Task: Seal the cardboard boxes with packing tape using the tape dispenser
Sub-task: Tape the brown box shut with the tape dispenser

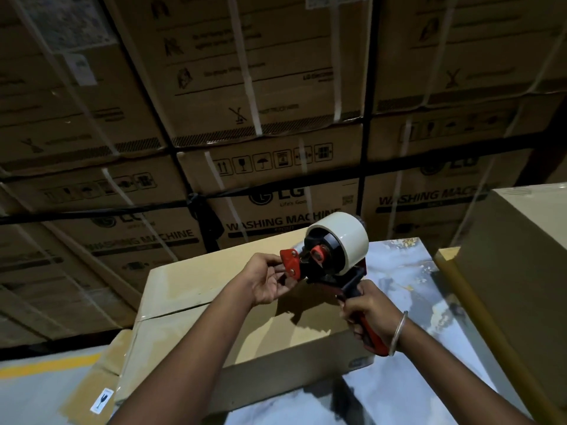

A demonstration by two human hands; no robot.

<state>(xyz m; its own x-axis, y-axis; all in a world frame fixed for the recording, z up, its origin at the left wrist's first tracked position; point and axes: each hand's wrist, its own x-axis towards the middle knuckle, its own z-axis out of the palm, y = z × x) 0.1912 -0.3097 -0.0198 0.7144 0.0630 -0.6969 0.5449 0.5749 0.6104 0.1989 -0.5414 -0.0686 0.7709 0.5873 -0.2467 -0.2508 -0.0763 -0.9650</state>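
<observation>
A wall of strapped washing-machine cartons [270, 87] fills the background; in front, the cardboard box [214, 305] to be sealed sits on a marbled tabletop [408, 302], its top flaps meeting at an untaped seam. Above it the tape dispenser [331, 256], black and red with a full pale roll, is held in the air. The right hand [368, 314] grips its handle; the left hand [270, 280] pinches at the red cutter guard, probably freeing the tape end. To do this well, I judge, draw out a short tab, keep fingers clear of the blade, then start over the box's edge
</observation>
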